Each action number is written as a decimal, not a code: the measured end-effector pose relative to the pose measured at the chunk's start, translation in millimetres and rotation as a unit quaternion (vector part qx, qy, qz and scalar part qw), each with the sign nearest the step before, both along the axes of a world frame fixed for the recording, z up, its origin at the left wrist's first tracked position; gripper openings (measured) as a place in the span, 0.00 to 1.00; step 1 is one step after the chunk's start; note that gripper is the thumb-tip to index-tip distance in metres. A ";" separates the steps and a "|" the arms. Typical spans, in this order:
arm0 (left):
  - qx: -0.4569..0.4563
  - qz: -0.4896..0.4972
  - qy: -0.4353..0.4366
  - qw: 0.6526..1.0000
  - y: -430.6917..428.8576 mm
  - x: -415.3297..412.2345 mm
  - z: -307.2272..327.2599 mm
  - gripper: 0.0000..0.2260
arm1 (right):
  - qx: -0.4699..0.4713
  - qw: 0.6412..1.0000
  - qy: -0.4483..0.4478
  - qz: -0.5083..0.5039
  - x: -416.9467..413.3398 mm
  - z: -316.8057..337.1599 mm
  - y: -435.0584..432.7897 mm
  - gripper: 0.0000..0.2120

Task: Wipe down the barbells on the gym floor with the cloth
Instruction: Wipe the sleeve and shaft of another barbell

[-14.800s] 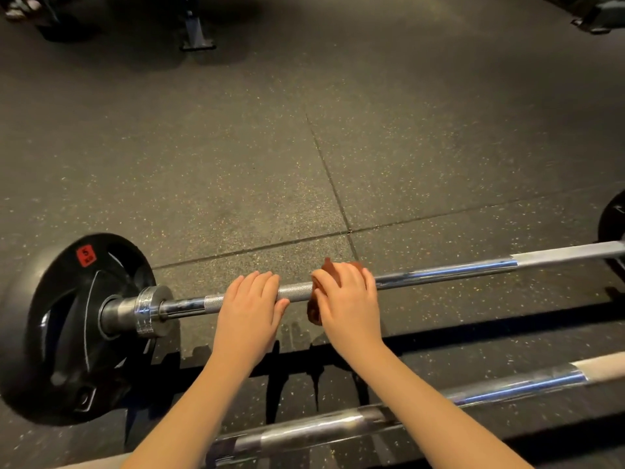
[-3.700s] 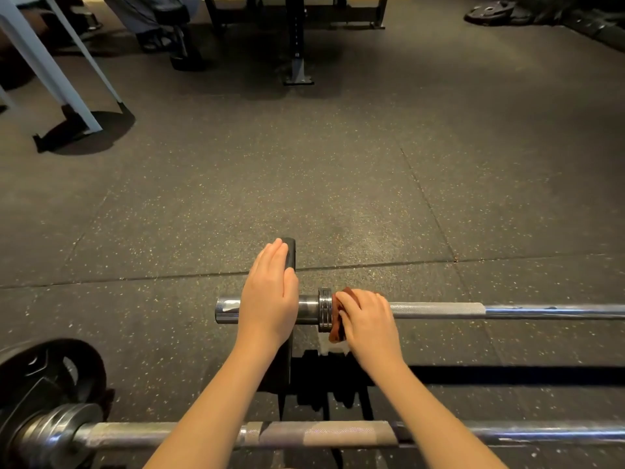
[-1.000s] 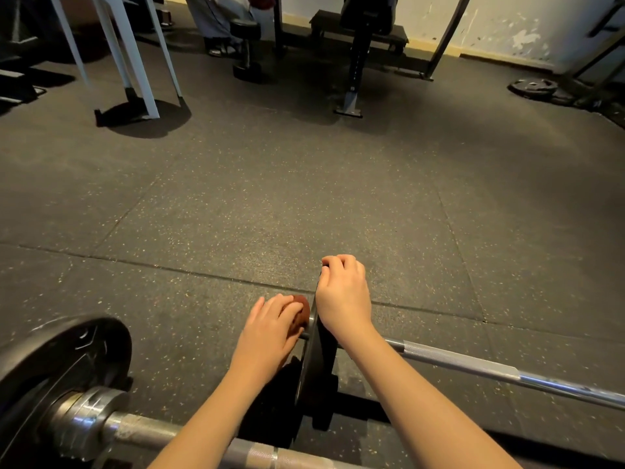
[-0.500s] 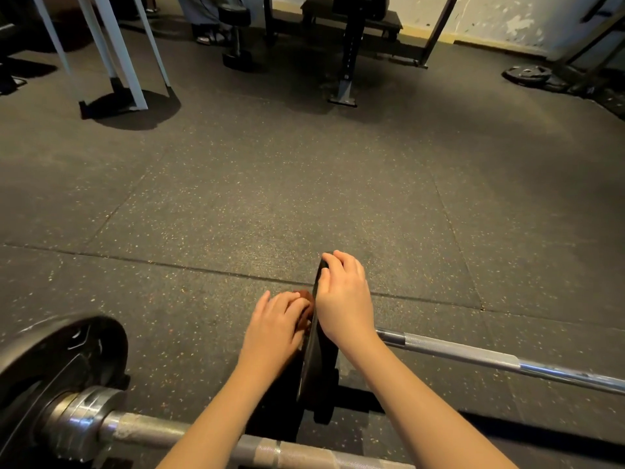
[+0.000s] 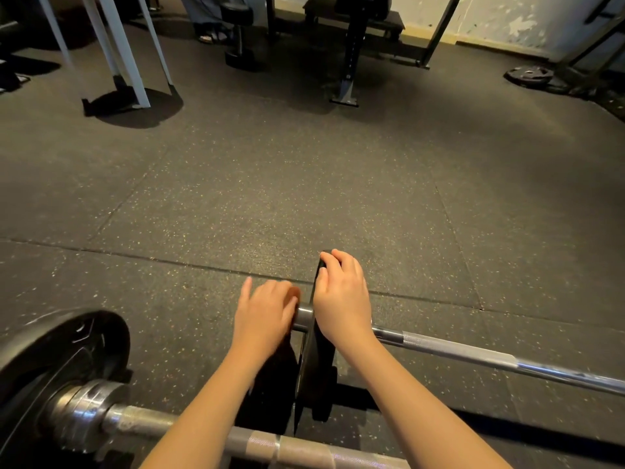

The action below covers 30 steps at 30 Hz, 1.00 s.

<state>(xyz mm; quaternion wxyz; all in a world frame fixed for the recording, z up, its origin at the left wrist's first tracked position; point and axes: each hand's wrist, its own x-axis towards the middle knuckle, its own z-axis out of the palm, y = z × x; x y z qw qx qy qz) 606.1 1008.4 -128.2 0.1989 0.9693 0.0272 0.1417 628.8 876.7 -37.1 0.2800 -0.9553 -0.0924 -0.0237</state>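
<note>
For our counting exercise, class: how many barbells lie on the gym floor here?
2. The farther barbell runs rightward from the plate under the right hand; the nearer barbell crosses the bottom of the view. Others may lie out of view.

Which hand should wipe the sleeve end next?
Left hand: it holds the cloth against the sleeve, outboard of the plate. The right hand grips the plate's top edge, likely steadying it.
</note>
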 end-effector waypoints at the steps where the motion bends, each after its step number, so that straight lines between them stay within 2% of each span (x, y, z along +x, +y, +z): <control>1: -0.032 0.050 0.015 0.998 -2.1 2.1 5.0 0.11 | -0.002 1.000 -0.001 0.001 0.6 -0.3 0.3 0.20; 3: -0.085 0.125 0.025 0.988 -12.4 0.7 7.3 0.10 | 0.003 1.000 -0.006 -0.003 0.5 -1.3 -0.8 0.19; 4: -0.092 0.119 0.016 0.988 -16.6 -3.5 5.6 0.10 | 0.007 1.000 -0.007 -0.003 0.5 -1.9 -1.8 0.20; 6: -0.060 0.037 -0.021 0.997 -19.8 -15.3 -5.6 0.10 | 0.010 1.000 -0.009 -0.006 0.1 -2.0 -3.3 0.25; 8: -0.012 -0.052 -0.022 0.998 -13.7 -18.7 -9.8 0.11 | 0.016 1.000 -0.011 -0.008 -1.1 -2.0 -4.6 0.29; 9: 0.001 -0.056 -0.018 0.998 -9.7 -14.1 -5.6 0.10 | 0.018 1.000 -0.014 -0.009 -1.6 -1.9 -4.2 0.31; 13: -0.075 0.112 0.042 0.990 -10.9 6.7 11.7 0.09 | 0.036 0.999 -0.011 -0.016 -2.7 -3.3 1.6 0.28; 14: -0.086 0.127 0.044 0.987 -15.0 6.2 12.5 0.09 | 0.045 0.999 -0.011 -0.017 -3.0 -4.4 1.2 0.28; 16: -0.075 0.061 0.019 0.995 -22.1 -3.9 2.9 0.09 | 0.061 0.998 -0.013 -0.020 -2.0 -5.3 -1.9 0.27; 18: -0.032 -0.052 -0.016 0.998 -24.5 -18.8 -8.6 0.13 | 0.068 0.997 -0.014 -0.021 -0.2 -5.0 -7.4 0.27; 20: 0.023 -0.090 -0.015 0.996 -12.0 -13.6 -5.5 0.14 | 0.060 0.998 -0.011 -0.014 0.3 -4.2 -12.0 0.28; 22: 0.026 -0.029 0.002 0.999 0.5 -3.8 2.1 0.13 | 0.042 0.999 0.000 0.002 -0.3 -3.1 -13.7 0.29; 24: -0.040 0.070 0.028 0.996 5.7 -1.1 7.5 0.12 | 0.034 0.999 0.006 0.010 -1.2 -2.8 -12.9 0.29; 26: -0.081 0.108 0.030 0.990 -3.5 -8.6 7.8 0.10 | 0.035 0.999 0.002 0.011 -1.4 -2.7 -9.5 0.29; 30: -0.025 -0.044 0.007 0.999 -24.7 -24.9 -5.3 0.15 | 0.042 0.999 0.000 -0.001 0.7 -4.0 -8.1 0.29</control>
